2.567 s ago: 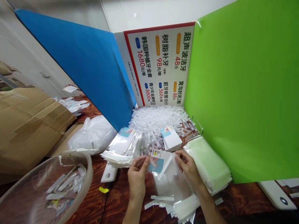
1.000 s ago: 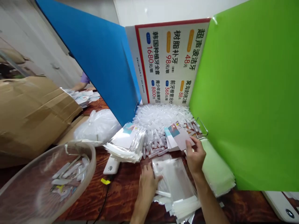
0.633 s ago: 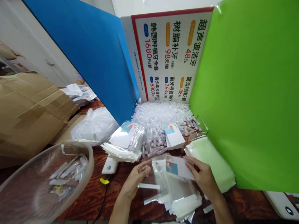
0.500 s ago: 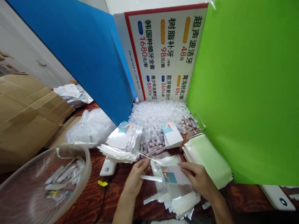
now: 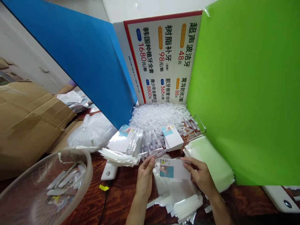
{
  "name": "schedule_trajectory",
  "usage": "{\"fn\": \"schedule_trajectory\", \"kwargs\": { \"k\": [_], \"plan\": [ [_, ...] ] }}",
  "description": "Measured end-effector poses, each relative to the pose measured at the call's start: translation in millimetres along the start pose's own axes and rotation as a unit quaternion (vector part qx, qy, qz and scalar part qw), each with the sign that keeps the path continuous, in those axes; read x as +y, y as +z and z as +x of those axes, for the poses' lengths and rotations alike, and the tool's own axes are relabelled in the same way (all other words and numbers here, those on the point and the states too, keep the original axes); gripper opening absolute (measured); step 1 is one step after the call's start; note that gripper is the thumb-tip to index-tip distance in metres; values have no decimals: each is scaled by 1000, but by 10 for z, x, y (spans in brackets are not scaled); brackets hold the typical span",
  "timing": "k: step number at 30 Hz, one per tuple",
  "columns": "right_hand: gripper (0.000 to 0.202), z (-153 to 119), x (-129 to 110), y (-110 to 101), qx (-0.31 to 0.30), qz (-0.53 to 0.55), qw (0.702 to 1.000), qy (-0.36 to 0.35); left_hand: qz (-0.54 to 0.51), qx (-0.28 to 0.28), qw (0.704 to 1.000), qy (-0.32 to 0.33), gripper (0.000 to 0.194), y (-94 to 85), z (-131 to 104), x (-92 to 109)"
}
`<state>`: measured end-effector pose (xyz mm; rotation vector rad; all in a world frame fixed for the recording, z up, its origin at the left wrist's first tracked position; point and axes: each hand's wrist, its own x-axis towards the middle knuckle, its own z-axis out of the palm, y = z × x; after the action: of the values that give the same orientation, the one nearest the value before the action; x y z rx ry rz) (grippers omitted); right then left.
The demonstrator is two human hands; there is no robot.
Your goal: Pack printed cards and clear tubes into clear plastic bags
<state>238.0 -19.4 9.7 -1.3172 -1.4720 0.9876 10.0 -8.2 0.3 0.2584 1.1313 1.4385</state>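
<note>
A white card with a blue picture is held level above a heap of clear plastic bags. My right hand pinches the card's right end between thumb and fingers. At the card's left side my left hand is closed, thumb against fingers; what it grips is see-through and hard to make out. Behind them lies a pile of small white tubes. A small stack of cards rests on the near part of that pile, and filled bags with cards are stacked to its left.
Pale green bags are stacked at the right, below a green panel. A blue panel rises at the left. A clear plastic tub, a plastic bag and a cardboard box stand at the left.
The white strip by my left hand no longer shows. The card has risen slightly, and my left hand has shifted right, closer to it. A person's arm now shows at the far left.
</note>
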Motion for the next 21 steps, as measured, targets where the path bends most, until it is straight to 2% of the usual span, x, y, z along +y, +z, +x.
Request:
{"fn": "schedule_trajectory", "kwargs": {
  "k": [4,9,13,16,18,21],
  "plan": [
    [21,13,27,-34,-21,-33,999,-10,-34,21,999,8,41,-59,16,5],
    [20,4,-32,-9,-58,-33,998,-23,-35,8,999,9,39,-73,45,11],
    [22,15,-92,23,-10,8,1000,-27,7,-1,1000,18,41,-11,-12,-17],
    [28,22,-103,44,21,45,999,4,58,-38,997,37,39,46,-87,-43],
    [34,20,-110,89,17,81,996,33,86,-64,993,41,40,83,-133,-74],
    [40,15,-129,226,0,149,988,46,104,-66,992,32,48,137,-185,-154]
  ]
}}
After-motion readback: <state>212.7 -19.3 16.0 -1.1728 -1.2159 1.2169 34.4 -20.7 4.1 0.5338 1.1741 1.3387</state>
